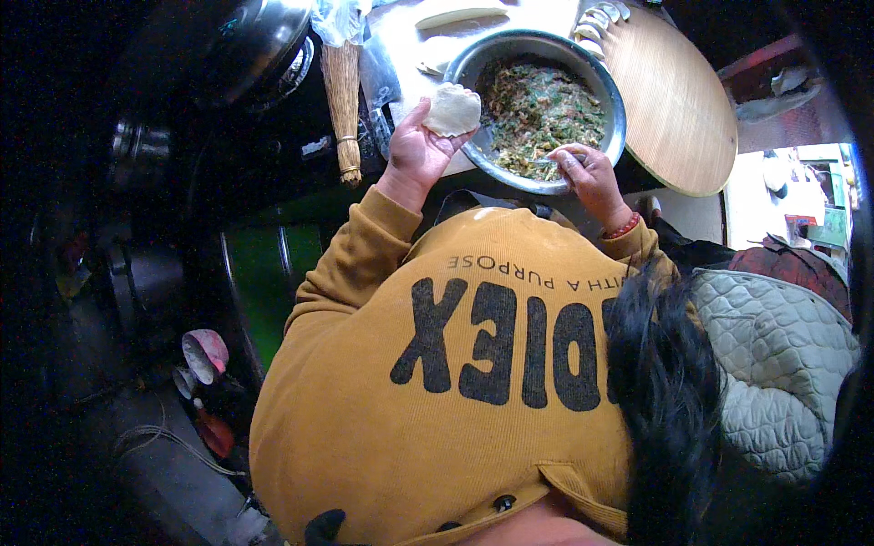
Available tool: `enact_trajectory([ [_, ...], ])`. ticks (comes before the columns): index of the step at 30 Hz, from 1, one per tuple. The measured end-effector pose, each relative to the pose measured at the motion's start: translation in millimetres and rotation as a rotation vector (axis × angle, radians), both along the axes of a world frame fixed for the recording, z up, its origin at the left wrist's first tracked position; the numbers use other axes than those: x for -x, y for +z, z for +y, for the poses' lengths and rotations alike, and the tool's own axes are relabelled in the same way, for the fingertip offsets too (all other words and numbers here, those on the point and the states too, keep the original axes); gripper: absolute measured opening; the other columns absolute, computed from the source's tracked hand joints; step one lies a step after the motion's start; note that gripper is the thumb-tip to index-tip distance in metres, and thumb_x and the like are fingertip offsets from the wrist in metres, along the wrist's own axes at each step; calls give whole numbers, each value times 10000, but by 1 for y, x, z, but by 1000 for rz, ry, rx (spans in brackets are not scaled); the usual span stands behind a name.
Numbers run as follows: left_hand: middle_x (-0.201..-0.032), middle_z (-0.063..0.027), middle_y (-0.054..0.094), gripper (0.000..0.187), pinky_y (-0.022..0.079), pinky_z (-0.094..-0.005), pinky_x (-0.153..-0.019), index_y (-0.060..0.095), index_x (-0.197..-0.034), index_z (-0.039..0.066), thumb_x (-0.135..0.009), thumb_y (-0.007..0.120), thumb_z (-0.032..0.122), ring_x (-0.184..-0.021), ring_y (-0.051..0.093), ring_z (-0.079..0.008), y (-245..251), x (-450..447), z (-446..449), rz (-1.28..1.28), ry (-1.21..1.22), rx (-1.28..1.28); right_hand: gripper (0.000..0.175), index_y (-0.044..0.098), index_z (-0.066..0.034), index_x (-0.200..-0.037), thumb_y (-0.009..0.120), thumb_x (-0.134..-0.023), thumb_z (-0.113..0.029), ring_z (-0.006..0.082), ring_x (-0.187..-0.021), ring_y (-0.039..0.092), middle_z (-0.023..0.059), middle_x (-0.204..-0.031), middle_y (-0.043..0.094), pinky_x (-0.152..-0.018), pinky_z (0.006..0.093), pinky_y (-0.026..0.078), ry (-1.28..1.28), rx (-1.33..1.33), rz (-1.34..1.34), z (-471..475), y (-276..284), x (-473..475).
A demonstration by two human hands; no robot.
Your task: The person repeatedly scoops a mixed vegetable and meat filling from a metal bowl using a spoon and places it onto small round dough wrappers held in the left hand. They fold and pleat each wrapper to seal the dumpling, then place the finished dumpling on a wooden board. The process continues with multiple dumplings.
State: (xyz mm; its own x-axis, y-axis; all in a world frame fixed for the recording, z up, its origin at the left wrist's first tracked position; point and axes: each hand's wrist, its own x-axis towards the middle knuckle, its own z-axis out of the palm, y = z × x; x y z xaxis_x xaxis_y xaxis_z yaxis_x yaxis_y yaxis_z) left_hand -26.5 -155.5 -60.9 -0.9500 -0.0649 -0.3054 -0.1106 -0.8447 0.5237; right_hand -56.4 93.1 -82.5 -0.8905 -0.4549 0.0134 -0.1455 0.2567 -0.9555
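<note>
On the open palm and fingers of my left hand (422, 147) lies a round, flat dough wrapper (453, 110), at the left rim of a large metal basin (620, 123). A chopped filling (543, 102), with green bits and pale specks, lies inside the basin. My right hand (588, 176) is over the near right part of the basin. Its fingers pinch a thin utensil (543, 161), perhaps a spoon, whose tip meets the filling. A red bead bracelet circles my right wrist.
Right of the basin is a round wooden board (672, 102) with several folded dumplings (593, 31) along its far left edge. Behind the basin lies a long roll of dough (461, 13). A straw brush (339, 102) and a dark metal pot (263, 48) are at left. A quilted cover (771, 362) is at right.
</note>
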Motion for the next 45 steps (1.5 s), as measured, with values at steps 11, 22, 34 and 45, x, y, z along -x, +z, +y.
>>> enact_trajectory([
  [11, -1207, -173, 473, 407, 323, -504, -958, 417, -1199, 15, -885, 401, 274, -1132, 436, -333, -6, 2, -1, -49, 5, -24, 204, 602, -26, -828, 473, -871, -179, 31, -464, 426, -14, -615, 521, -402, 159, 321, -115, 183, -419, 11, 5, 10],
  [22, -1218, -173, 463, 404, 320, -515, -956, 409, -1207, 17, -894, 378, 270, -1142, 428, -333, -3, 0, 1, -59, 17, 5, 199, 577, 29, -908, 457, -875, -127, 61, -474, 438, 30, -658, 527, -391, 174, 322, -330, 441, -450, 17, -1, 18],
  [34, -1221, -163, 464, 411, 309, -506, -961, 407, -1210, 18, -900, 357, 282, -1141, 431, -323, -4, -3, 8, -41, 6, -33, 184, 582, 14, -868, 495, -871, -148, 48, -448, 425, 25, -648, 533, -377, 162, 307, -368, 501, -389, 12, 0, 15],
  [45, -1226, -160, 459, 429, 321, -507, -950, 393, -1221, 19, -899, 360, 301, -1145, 427, -318, -1, -14, 4, -22, -15, -24, 209, 565, 27, -893, 451, -877, -148, 60, -468, 430, 40, -664, 523, -376, 174, 295, -311, 510, -462, 10, -4, 20],
])
